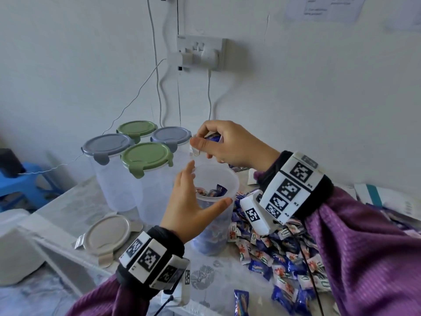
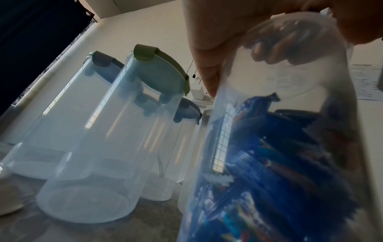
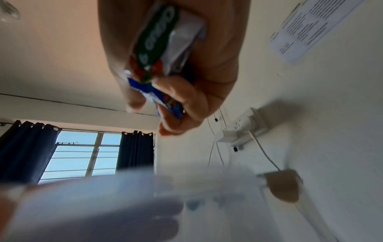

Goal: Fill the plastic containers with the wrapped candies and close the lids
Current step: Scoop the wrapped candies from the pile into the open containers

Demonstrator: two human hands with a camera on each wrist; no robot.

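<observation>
Near the middle of the head view, the left hand (image 1: 184,208) wraps its grip around the open container (image 1: 215,215), thumb on the near rim and fingers curled round the far side. The container stands on the bench (image 1: 68,215) and is partly filled with wrapped candies in blue and white; the left wrist view shows them stacked behind the clear wall (image 2: 269,163).

Just above the container's mouth, slightly toward the upper right of it, the right hand (image 1: 230,142) hangs with its grip narrow, pinching a few held candies (image 3: 157,54). The right wrist view shows a white wrapper with a green label and a blue one below it, caught between thumb and fingertips (image 3: 176,98). They are clear of the rim, not touching it.

To the right and lower right of the container, a loose pile of candies (image 1: 280,254) spreads across the bench, right against the container's base.

At centre left, four closed containers (image 1: 118,179) stand together, two with green lids and two with grey. In front of them, lower left, a beige lid (image 1: 107,236) lies flat on the bench, apart from the open container.
</observation>
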